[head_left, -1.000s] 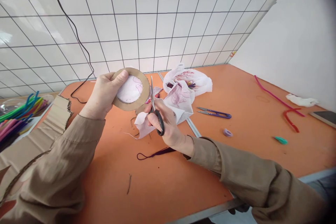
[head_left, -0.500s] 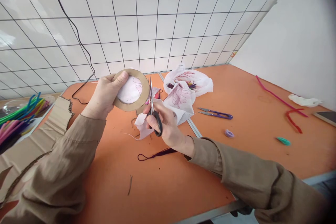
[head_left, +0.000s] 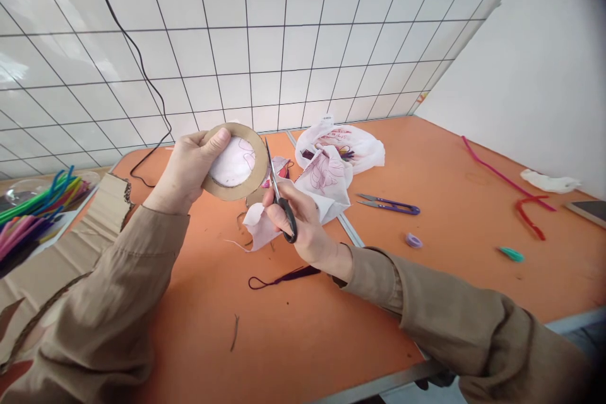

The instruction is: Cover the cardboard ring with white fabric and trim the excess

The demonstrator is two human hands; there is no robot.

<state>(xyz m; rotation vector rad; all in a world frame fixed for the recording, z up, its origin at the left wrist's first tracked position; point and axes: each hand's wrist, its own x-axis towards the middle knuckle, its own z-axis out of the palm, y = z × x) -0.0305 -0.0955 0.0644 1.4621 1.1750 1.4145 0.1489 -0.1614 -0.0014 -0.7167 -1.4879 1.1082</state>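
My left hand [head_left: 192, 161] grips a round cardboard ring [head_left: 258, 167] by its left side, thumb on the front face. White cloth with pink lines [head_left: 233, 163] fills the ring's opening. Black-handled scissors [head_left: 288, 221] are held in my right hand [head_left: 300, 221], their blades pointing up beside the ring's right edge. Whether the blades touch the ring is unclear. Behind my right hand lies a white cloth piece with a pink drawing [head_left: 324, 180], and a smaller pale scrap [head_left: 258, 227] hangs below the ring.
A white plastic bag [head_left: 367, 148] lies near the wall. Blue thread snips [head_left: 392, 205], a purple ring [head_left: 413, 240] and a green item [head_left: 511, 254] are to the right. A dark tassel [head_left: 288, 276] lies in front; cardboard [head_left: 95, 214] and colourful pipe cleaners [head_left: 28, 221] are at left.
The scissors have tilted slightly, their tips moving left and handles right, with my right hand shifting a little right. The ring has moved slightly left in my left hand.
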